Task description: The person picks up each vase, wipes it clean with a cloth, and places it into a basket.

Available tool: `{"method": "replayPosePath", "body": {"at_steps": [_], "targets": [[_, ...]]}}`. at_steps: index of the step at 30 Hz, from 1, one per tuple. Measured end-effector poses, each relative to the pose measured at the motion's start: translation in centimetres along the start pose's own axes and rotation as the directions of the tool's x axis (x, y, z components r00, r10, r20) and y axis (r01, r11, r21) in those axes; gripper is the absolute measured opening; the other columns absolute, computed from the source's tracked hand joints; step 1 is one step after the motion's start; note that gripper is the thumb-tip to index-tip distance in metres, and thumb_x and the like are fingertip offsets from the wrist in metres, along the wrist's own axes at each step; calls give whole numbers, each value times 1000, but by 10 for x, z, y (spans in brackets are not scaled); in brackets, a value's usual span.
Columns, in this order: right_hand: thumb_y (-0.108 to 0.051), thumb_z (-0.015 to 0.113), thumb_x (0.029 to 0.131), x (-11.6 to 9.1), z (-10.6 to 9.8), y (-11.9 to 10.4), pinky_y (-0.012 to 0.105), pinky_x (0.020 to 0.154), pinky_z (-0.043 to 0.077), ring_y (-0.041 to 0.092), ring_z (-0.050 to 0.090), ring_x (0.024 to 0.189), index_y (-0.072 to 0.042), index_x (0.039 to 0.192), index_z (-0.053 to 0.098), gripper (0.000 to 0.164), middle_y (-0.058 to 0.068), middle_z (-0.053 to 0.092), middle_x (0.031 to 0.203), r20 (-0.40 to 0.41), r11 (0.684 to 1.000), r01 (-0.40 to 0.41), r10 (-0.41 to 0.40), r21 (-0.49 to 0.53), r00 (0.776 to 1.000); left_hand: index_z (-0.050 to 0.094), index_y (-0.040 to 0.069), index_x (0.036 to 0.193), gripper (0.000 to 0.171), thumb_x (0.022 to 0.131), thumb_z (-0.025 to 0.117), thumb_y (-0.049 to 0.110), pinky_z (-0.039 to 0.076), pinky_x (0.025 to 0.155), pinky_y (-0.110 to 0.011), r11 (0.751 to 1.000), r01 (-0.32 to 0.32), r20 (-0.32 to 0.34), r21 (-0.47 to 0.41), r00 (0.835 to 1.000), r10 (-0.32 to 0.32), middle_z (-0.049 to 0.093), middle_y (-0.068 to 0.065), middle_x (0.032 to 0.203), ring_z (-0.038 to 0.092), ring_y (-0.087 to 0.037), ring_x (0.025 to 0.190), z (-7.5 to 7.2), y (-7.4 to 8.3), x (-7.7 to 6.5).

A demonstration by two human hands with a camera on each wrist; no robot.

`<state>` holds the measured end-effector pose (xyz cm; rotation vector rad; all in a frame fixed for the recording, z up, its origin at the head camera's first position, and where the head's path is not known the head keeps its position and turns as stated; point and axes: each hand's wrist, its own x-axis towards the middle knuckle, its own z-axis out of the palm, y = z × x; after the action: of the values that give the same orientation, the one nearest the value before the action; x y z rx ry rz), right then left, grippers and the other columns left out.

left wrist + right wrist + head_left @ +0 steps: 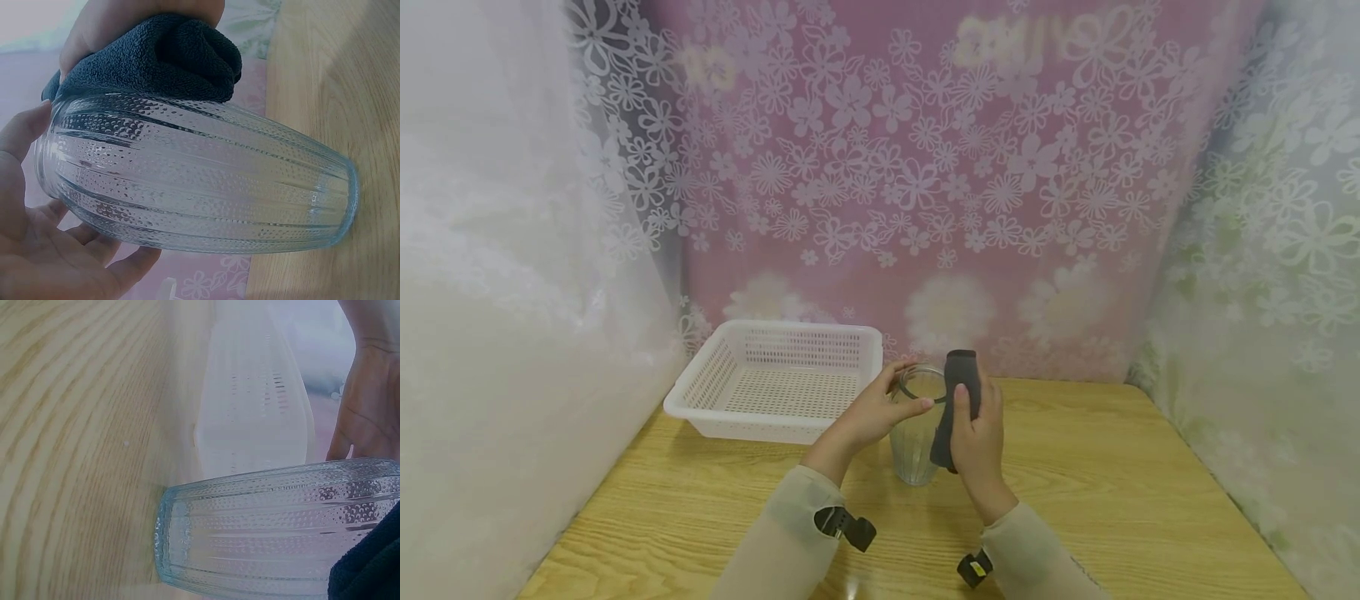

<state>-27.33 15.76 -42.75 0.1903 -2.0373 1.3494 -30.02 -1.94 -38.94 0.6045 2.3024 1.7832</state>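
Observation:
A clear glass vase [913,454] with vertical ribs and a dotted texture stands upright on the wooden table, its round mouth facing up. My left hand [874,412] grips it near the rim from the left, thumb at the front and the other fingers around the far side. In my right hand [982,437] is a folded dark grey towel [961,385], held against the vase's right side. The left wrist view shows the towel [156,62] lying along the upper part of the ribbed glass [206,175]. The base of the vase [178,540] meets the table in the right wrist view.
A white plastic basket [745,426] with slotted walls stands at the back left, just beyond my left hand. Wood-grain table surface [1112,483] extends to the right. Floral curtains [925,192] hang behind and along both sides.

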Motion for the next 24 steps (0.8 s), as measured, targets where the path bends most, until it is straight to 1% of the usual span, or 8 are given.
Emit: {"method": "replayPosePath", "body": {"at_steps": [3,8,10,12,14,18,21,24], "targets": [[-29,44,109,0,0,2,48,76,49,31,53,98,-13,156,36,50,21,44,139,0,1000,-15,15,25,1000,37,42,150,74,88,75,49,28,114,-62,1000,2,1,-3,1000,-2,31,0,161,23,-29,150,0,-1,0],[-29,42,109,0,-1,5,38,73,50,24,52,95,-13,153,41,46,17,49,130,6,998,-38,38,47,999,36,43,150,74,87,76,50,27,114,-62,1000,1,4,-5,1000,-1,29,1,162,21,-28,151,0,-2,0],[-29,41,109,0,-1,7,35,72,50,24,52,93,-13,152,42,45,16,50,126,11,997,-52,51,52,999,36,43,150,75,87,76,50,27,114,-61,1000,-1,5,-4,1000,1,29,1,162,21,-28,151,0,-1,0],[-29,40,110,0,-1,8,34,72,50,23,52,93,-14,152,41,45,16,49,126,19,996,-69,68,52,997,36,43,150,74,87,76,50,27,114,-61,1000,-3,7,-4,1000,3,29,2,162,21,-28,151,0,-1,-1],[-31,39,110,-1,-1,9,35,73,50,25,52,94,-14,154,38,47,17,48,128,32,995,-88,87,53,996,36,43,150,75,87,76,50,27,114,-61,1000,-4,8,-2,1000,4,29,2,162,21,-28,151,-1,-1,-1],[-34,38,110,-2,-1,9,41,78,49,29,53,99,-14,157,33,52,20,45,135,44,992,-116,114,50,992,36,42,150,75,87,75,50,28,114,-61,1000,-6,6,1,1000,6,29,2,162,22,-28,150,-1,0,-1],[-35,38,109,-2,-1,9,44,79,49,31,53,99,-14,156,34,52,20,45,135,41,990,-134,132,48,990,36,41,150,74,88,75,50,28,113,-61,1000,-7,2,4,1000,7,30,1,161,23,-28,150,0,0,-1],[-35,39,109,-2,-1,11,44,79,48,30,53,98,-13,154,38,50,20,47,131,36,987,-151,150,46,988,36,41,150,74,88,75,49,29,113,-61,1000,-6,0,7,1000,6,30,1,161,23,-29,150,0,0,0]]}}
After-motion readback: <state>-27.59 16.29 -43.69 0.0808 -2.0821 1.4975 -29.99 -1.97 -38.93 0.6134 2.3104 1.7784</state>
